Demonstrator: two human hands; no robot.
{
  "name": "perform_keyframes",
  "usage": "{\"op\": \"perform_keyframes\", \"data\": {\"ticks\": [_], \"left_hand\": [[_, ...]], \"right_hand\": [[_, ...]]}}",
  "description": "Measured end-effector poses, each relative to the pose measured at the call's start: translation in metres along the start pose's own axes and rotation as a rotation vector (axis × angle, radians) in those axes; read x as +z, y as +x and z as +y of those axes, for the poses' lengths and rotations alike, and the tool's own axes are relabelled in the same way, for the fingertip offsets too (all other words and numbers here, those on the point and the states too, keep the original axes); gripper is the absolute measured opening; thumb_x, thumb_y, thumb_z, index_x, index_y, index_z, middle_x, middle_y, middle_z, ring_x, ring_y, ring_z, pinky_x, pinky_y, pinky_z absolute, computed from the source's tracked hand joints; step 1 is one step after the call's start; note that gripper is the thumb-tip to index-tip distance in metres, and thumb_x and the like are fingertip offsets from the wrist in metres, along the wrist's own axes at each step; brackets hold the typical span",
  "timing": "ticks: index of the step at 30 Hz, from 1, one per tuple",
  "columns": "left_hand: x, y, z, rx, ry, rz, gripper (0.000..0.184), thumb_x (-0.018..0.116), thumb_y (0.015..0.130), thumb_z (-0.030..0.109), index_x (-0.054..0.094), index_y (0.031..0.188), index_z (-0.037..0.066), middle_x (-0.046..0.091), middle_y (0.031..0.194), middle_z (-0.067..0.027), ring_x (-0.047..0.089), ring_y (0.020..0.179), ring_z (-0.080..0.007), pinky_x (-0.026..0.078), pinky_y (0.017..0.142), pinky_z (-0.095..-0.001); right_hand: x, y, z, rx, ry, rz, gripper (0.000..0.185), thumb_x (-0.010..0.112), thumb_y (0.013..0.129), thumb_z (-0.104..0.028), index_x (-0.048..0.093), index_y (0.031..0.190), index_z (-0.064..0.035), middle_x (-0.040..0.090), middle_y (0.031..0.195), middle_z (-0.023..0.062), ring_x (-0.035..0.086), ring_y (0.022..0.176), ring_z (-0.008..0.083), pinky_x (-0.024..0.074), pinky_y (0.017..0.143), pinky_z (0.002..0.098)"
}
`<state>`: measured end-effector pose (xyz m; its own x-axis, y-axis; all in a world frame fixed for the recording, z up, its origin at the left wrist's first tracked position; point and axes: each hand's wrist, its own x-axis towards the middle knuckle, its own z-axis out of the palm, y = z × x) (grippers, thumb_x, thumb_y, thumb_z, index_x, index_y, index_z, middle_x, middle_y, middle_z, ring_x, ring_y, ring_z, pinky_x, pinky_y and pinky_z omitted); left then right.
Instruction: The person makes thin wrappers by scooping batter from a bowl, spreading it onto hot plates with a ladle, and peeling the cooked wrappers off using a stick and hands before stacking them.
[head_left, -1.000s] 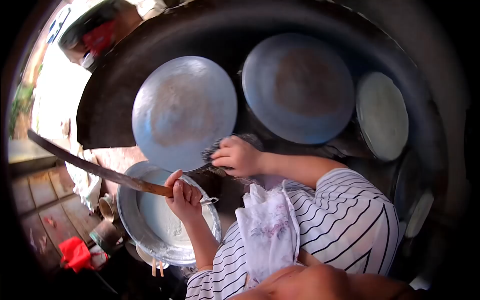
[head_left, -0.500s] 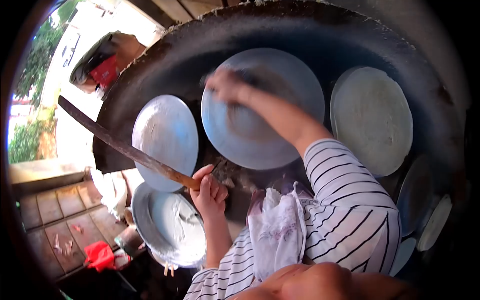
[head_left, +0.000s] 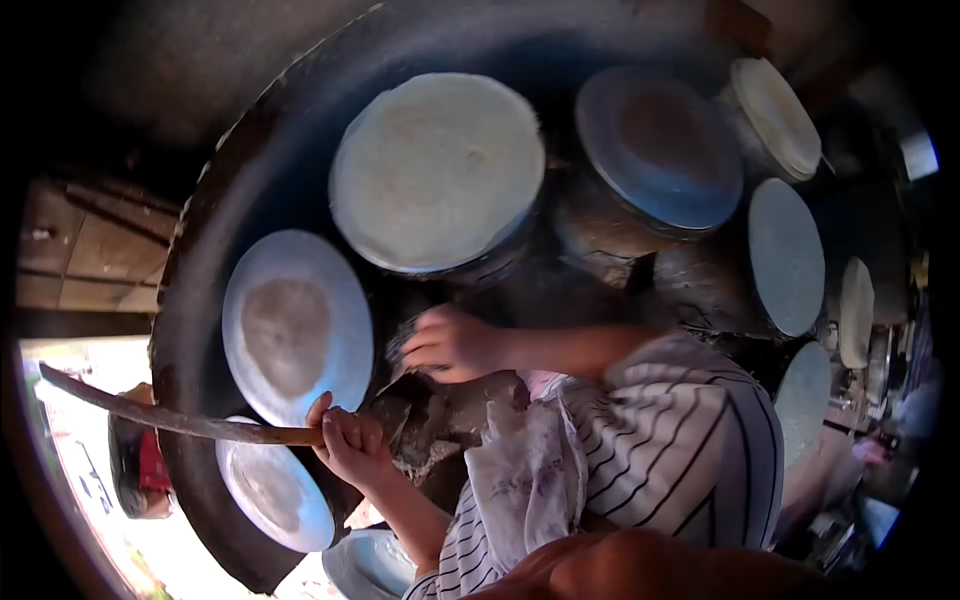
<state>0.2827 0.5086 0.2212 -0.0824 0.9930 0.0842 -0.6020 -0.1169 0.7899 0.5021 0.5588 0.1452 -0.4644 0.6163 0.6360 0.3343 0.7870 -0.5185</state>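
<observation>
My left hand [head_left: 350, 445] is closed around the end of a long, slightly curved wooden stick [head_left: 170, 415], which reaches out to the left across the round pans. My right hand [head_left: 450, 345], a little blurred, is closed over a dark, rough-looking pad [head_left: 402, 338], mostly hidden under the fingers. It hovers in the gap between the pans. Just left of it lies a round metal griddle plate [head_left: 338, 345] with a brown patch in its middle. Above it sits a griddle covered by a pale, thin round sheet of batter [head_left: 440, 170].
Another brown-patched griddle [head_left: 660, 140] sits on a stove at upper right, with more pale discs [head_left: 785, 255] beyond it. A smaller metal plate [head_left: 275, 490] lies at lower left. A dark curved rim [head_left: 185, 240] surrounds the griddles. Part of a basin [head_left: 370, 565] shows below my left arm.
My view has turned to the right, shifting the pans leftward. My right hand has come off the griddle it was rubbing. My left hand keeps its hold on the stick.
</observation>
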Motion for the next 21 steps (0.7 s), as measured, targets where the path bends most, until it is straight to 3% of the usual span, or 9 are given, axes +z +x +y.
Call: {"op": "perform_keyframes", "data": {"ticks": [3, 5, 6, 7, 11, 13, 15, 18, 21], "left_hand": [[0.042, -0.004, -0.028, -0.042, 0.056, -0.141, 0.025, 0.039, 0.096, 0.007, 0.054, 0.114, -0.002, 0.026, 0.054, 0.0051, 0.017, 0.036, -0.0030, 0.017, 0.030, -0.0204], [0.068, -0.003, -0.046, -0.119, 0.131, -0.025, 0.021, 0.043, 0.094, 0.005, 0.055, 0.110, -0.004, 0.029, 0.055, 0.0051, 0.017, 0.037, -0.0025, 0.019, 0.031, -0.0194], [0.087, -0.003, -0.059, -0.148, 0.138, -0.005, 0.021, 0.043, 0.094, 0.005, 0.055, 0.110, -0.004, 0.029, 0.055, 0.0050, 0.017, 0.037, -0.0024, 0.019, 0.031, -0.0194], [0.104, -0.002, -0.072, -0.174, 0.150, 0.019, 0.021, 0.043, 0.094, 0.005, 0.055, 0.110, -0.004, 0.029, 0.056, 0.0048, 0.017, 0.037, -0.0024, 0.019, 0.031, -0.0194], [0.171, 0.006, -0.131, -0.235, 0.139, -0.080, 0.019, 0.044, 0.094, 0.005, 0.055, 0.108, -0.003, 0.029, 0.053, 0.0051, 0.020, 0.038, -0.0020, 0.019, 0.032, -0.0188], [0.198, 0.015, -0.168, -0.313, 0.177, -0.093, 0.018, 0.044, 0.095, 0.005, 0.056, 0.106, -0.002, 0.029, 0.053, 0.0055, 0.021, 0.038, -0.0019, 0.018, 0.032, -0.0186], [0.245, 0.014, -0.194, -0.375, 0.221, -0.010, 0.022, 0.044, 0.094, 0.007, 0.054, 0.112, -0.003, 0.026, 0.053, 0.0062, 0.019, 0.038, -0.0019, 0.018, 0.031, -0.0190], [0.302, 0.011, -0.208, -0.388, 0.181, -0.022, 0.020, 0.045, 0.093, 0.005, 0.056, 0.108, -0.003, 0.029, 0.054, 0.0057, 0.021, 0.039, -0.0019, 0.019, 0.033, -0.0188], [0.320, 0.025, -0.221, -0.367, 0.229, -0.079, 0.019, 0.045, 0.091, 0.003, 0.058, 0.105, -0.004, 0.033, 0.055, 0.0054, 0.023, 0.040, -0.0020, 0.021, 0.034, -0.0185]], "right_hand": [[-0.150, -0.079, 0.018, 0.555, -0.376, 0.286, 0.032, 0.070, 0.067, -0.019, 0.066, 0.099, -0.0119, 0.064, 0.102, 0.0053, 0.057, 0.093, 0.0271, 0.0455, 0.083, 0.0387], [-0.235, -0.142, 0.048, 0.886, -0.650, 0.516, 0.033, 0.068, 0.073, -0.023, 0.065, 0.103, -0.0101, 0.064, 0.110, 0.0095, 0.057, 0.102, 0.0304, 0.0448, 0.088, 0.0419], [-0.280, -0.179, 0.063, 1.003, -0.816, 0.464, 0.032, 0.068, 0.074, -0.025, 0.066, 0.103, -0.0118, 0.063, 0.111, 0.0096, 0.057, 0.101, 0.0323, 0.0442, 0.089, 0.0436], [-0.314, -0.222, 0.090, 0.870, -1.133, 0.429, 0.033, 0.068, 0.074, -0.027, 0.065, 0.104, -0.0133, 0.063, 0.113, 0.0076, 0.055, 0.104, 0.0336, 0.0435, 0.091, 0.0434], [-0.447, -0.250, 0.191, 1.312, -1.108, 0.444, 0.041, 0.063, 0.077, -0.038, 0.064, 0.112, -0.0159, 0.061, 0.118, 0.0038, 0.050, 0.113, 0.0319, 0.0436, 0.093, 0.0409], [-0.460, -0.210, 0.243, 1.210, -1.051, 0.291, 0.045, 0.061, 0.077, -0.040, 0.063, 0.116, -0.0169, 0.061, 0.120, 0.0042, 0.051, 0.113, 0.0306, 0.0435, 0.093, 0.0408], [-0.416, -0.174, 0.267, 0.768, -0.781, 0.248, 0.042, 0.065, 0.072, -0.029, 0.065, 0.110, -0.0140, 0.062, 0.117, 0.0067, 0.053, 0.111, 0.0289, 0.0422, 0.094, 0.0395], [-0.343, -0.157, 0.169, 0.514, -0.372, 0.055, 0.028, 0.067, 0.069, -0.020, 0.066, 0.096, -0.0129, 0.061, 0.106, 0.0090, 0.051, 0.099, 0.0312, 0.0419, 0.089, 0.0458], [-0.355, -0.220, 0.098, 0.580, -0.344, 0.028, 0.036, 0.069, 0.070, -0.024, 0.065, 0.105, -0.0153, 0.060, 0.119, 0.0074, 0.053, 0.105, 0.0290, 0.0411, 0.093, 0.0447]]}}
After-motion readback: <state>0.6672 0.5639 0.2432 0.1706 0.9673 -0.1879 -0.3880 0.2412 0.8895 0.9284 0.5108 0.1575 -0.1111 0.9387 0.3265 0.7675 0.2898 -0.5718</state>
